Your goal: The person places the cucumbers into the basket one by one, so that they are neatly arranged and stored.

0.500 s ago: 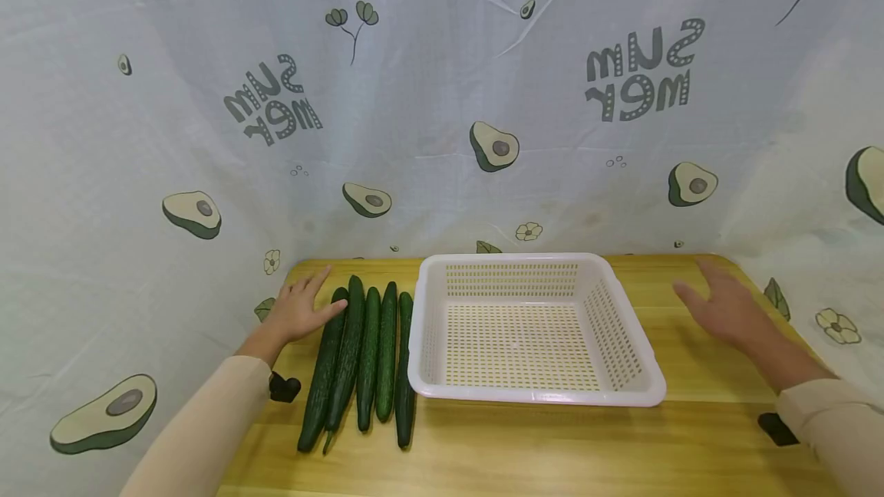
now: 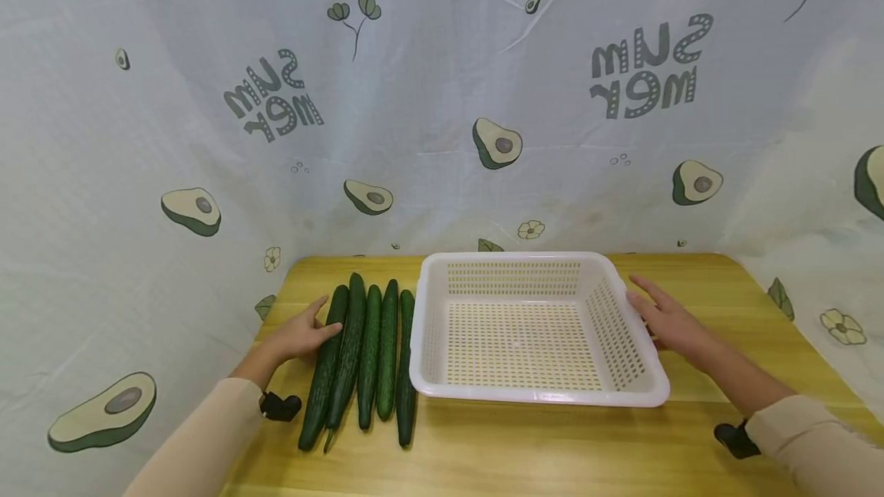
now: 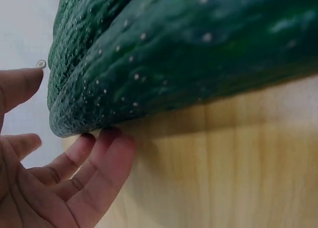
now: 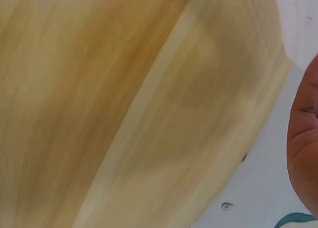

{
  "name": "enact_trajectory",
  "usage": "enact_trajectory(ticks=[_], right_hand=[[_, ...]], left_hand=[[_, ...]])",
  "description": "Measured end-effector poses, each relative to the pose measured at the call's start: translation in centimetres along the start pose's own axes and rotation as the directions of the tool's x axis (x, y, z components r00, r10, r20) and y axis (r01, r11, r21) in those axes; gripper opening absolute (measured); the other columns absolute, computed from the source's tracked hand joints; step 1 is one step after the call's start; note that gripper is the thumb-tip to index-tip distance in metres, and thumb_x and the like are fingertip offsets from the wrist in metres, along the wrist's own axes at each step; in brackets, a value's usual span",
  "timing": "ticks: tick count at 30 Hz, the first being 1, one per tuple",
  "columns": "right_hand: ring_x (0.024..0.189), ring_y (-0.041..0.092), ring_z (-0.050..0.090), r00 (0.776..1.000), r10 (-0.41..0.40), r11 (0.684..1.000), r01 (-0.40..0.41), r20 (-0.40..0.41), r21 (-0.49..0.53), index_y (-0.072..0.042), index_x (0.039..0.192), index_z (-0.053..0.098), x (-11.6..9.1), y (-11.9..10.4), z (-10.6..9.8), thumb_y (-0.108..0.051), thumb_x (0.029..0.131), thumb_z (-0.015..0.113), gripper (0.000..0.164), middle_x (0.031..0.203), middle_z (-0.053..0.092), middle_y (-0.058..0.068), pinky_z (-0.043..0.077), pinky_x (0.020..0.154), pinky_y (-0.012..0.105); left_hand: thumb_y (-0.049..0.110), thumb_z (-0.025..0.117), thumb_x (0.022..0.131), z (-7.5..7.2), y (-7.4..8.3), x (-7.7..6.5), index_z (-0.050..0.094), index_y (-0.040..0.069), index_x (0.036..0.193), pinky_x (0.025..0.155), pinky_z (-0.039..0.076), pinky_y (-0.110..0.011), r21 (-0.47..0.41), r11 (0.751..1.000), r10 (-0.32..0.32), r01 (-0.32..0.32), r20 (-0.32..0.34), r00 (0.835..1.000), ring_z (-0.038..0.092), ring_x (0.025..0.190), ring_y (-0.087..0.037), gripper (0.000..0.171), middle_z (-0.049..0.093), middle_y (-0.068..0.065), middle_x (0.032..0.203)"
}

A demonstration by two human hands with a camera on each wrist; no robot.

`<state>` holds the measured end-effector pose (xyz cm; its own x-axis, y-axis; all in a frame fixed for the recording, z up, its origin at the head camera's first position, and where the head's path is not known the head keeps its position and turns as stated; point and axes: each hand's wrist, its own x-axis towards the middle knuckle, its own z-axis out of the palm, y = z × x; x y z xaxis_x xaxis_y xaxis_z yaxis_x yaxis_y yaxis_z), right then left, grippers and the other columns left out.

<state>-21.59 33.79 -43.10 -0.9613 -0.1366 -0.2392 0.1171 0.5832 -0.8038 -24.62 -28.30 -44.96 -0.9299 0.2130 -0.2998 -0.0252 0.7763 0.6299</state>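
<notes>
Several long dark green cucumbers lie side by side left of a white slotted basket (image 2: 518, 397). At the leftmost cucumber (image 2: 323, 386) is my left hand (image 2: 301, 332), its thumb reaching over the top. The left wrist view shows relaxed fingers (image 3: 102, 181) right at the lower side of the cucumber (image 3: 149, 84), with the thumb apart from it. My right hand (image 2: 673, 328) is at the basket's right rim, thumb and fingers loosely extended. In the right wrist view only a strip of that hand (image 4: 304, 143) shows at the right edge, its fingers hidden.
Everything rests on a wooden table (image 2: 532, 451). A pale cloth (image 2: 428, 83) printed with avocados and flowers hangs behind the table and along its sides. A black device (image 2: 279, 406) is strapped at the left wrist, another (image 2: 735, 442) at the right.
My right hand has moved left from the table's right side to the basket's rim. The left hand has lowered slightly beside the leftmost cucumber, fingers more bent. The cucumbers and basket stay put.
</notes>
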Motion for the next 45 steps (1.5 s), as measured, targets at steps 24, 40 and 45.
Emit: enact_trajectory(ticks=[24,40,45], right_hand=[[0.096,0.027,0.071,0.991,0.002,1.000,-0.004,-0.131,-0.020,-0.018,0.166,0.002,-0.7,-1.1,2.8,-0.050,0.111,0.028,0.069,0.146,0.043,0.040,0.061,0.071,0.036],[0.090,0.027,0.074,0.994,0.000,1.000,0.000,-0.111,0.003,-0.021,0.166,0.001,-1.4,-0.9,3.0,-0.050,0.110,0.033,0.071,0.142,0.048,0.042,0.061,0.068,0.038],[0.088,0.027,0.074,0.994,0.010,1.000,-0.008,-0.110,0.020,-0.022,0.166,0.001,-1.8,-0.9,3.1,-0.050,0.110,0.034,0.071,0.141,0.049,0.041,0.062,0.068,0.038]], left_hand=[[0.011,0.064,0.096,1.0,0.7,-1.0,-0.001,0.001,0.163,0.070,0.063,-0.052,-0.277,0.957,-0.057,0.080,0.092,0.994,0.074,0.080,-0.029,0.094,0.056,-0.036,0.128],[0.005,0.059,0.095,-0.2,1.1,-1.1,0.008,0.005,0.164,0.048,0.044,-0.032,-0.174,0.985,-0.006,0.008,0.014,1.000,0.037,0.050,-0.013,0.086,0.043,-0.041,0.139],[0.002,0.058,0.095,-1.1,2.6,-0.9,0.009,0.003,0.164,0.050,0.042,-0.033,-0.077,0.993,0.089,-0.090,-0.015,0.996,0.044,0.053,-0.020,0.084,0.035,-0.044,0.145]])
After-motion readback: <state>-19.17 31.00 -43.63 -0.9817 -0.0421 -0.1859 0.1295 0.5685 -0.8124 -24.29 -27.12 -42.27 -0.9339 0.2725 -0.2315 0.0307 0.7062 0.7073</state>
